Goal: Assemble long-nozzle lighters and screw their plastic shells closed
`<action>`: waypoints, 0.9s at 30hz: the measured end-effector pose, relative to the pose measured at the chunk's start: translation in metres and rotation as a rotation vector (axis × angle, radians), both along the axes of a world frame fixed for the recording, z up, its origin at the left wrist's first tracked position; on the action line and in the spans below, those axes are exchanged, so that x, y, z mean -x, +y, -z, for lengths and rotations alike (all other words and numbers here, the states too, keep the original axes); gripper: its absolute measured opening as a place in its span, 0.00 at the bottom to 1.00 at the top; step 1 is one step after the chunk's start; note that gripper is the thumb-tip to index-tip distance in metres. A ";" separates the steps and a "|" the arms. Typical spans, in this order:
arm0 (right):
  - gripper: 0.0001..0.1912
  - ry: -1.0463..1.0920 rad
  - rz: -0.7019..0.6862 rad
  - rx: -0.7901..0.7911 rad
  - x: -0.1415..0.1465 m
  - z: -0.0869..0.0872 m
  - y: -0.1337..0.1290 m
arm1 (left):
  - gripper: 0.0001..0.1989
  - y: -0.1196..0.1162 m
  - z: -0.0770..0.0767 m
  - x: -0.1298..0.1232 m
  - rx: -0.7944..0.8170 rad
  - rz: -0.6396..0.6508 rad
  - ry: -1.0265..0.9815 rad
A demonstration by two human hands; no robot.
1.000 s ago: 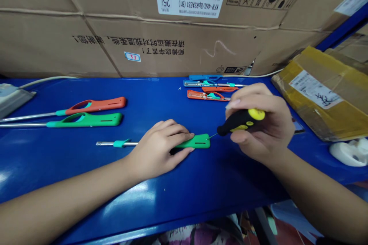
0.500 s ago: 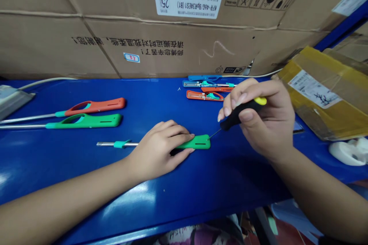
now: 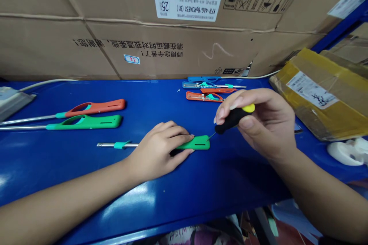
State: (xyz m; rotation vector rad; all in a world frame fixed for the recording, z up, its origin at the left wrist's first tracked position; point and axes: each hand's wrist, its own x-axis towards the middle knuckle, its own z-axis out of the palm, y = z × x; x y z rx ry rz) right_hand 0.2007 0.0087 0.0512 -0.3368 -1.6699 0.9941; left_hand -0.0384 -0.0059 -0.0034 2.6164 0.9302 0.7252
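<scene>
Flat on the blue table lies a green lighter with a long metal tube. My left hand is closed over its handle and hides the middle of it. A turquoise collar sits part-way along the tube, left of my fingers. In my right hand is a screwdriver with a black and yellow handle, tilted, gripped between thumb and fingers. Its thin shaft reaches down to the right end of the green handle, and the tip appears to touch there.
An orange lighter and another green lighter lie at left. Opened lighter halves, blue and orange, lie at the back. A cardboard wall closes the far side; a taped box and a white object stand right.
My right hand and the screwdriver handle have shifted slightly left and down, closer to the green lighter. My left hand and the lighter stay where they were.
</scene>
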 end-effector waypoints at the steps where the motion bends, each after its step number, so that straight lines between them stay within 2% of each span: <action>1: 0.09 0.017 0.018 0.025 0.002 0.001 0.000 | 0.13 0.000 0.000 0.000 -0.003 0.003 -0.001; 4: 0.06 0.044 0.026 0.122 0.006 0.004 -0.001 | 0.13 0.001 -0.001 -0.001 -0.009 0.004 -0.002; 9: 0.03 0.064 -0.063 0.201 0.006 0.001 -0.005 | 0.12 0.000 -0.001 -0.001 -0.005 -0.005 -0.003; 12: 0.13 0.037 -0.122 0.288 0.002 -0.004 -0.008 | 0.13 0.000 -0.001 -0.001 -0.004 -0.007 -0.004; 14: 0.15 0.003 -0.156 0.292 0.000 -0.006 -0.009 | 0.13 0.000 0.000 -0.001 -0.005 -0.005 -0.003; 19: 0.11 0.016 -0.154 0.224 -0.002 -0.003 -0.007 | 0.13 0.000 0.000 -0.001 -0.006 0.000 -0.003; 23: 0.08 0.052 -0.186 0.302 0.001 -0.001 -0.004 | 0.13 0.000 -0.001 -0.001 -0.004 0.002 -0.003; 27: 0.08 0.078 -0.142 0.362 0.005 -0.005 -0.004 | 0.13 0.000 -0.001 -0.002 0.000 0.019 -0.002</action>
